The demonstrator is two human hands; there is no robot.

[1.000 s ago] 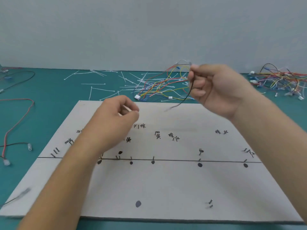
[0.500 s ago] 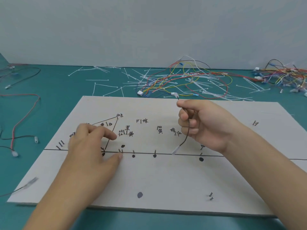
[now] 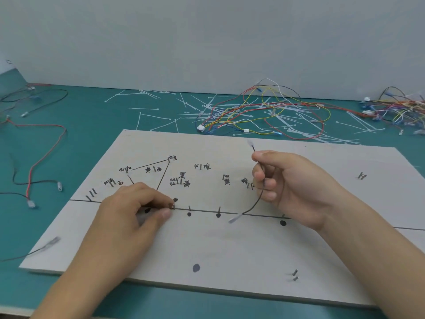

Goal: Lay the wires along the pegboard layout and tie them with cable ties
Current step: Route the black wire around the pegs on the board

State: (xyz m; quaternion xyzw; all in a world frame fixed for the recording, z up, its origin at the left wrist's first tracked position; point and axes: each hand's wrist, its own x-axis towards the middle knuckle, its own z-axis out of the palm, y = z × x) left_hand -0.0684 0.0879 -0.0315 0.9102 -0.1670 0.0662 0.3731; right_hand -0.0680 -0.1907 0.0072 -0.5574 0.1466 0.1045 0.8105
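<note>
Teal bench [image 3: 92,139], board [image 3: 207,249] centre. My right hand [image 3: 296,187] pinches wire [image 3: 258,200] at 3 o'clock, tip at the line [image 3: 203,211]. My left hand [image 3: 128,217] curls at a peg [image 3: 173,205], 9 o'clock; grip unclear. I'd seat it along the pegs, taut.

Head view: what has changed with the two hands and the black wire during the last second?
Both hands came down from the air. The left hand now rests on the pegboard, fingertips at a peg on the drawn line. The right hand lowered, still gripping the black wire, whose lower end now reaches the board. Loose cable ties and wire bundles behind stayed put.
</note>
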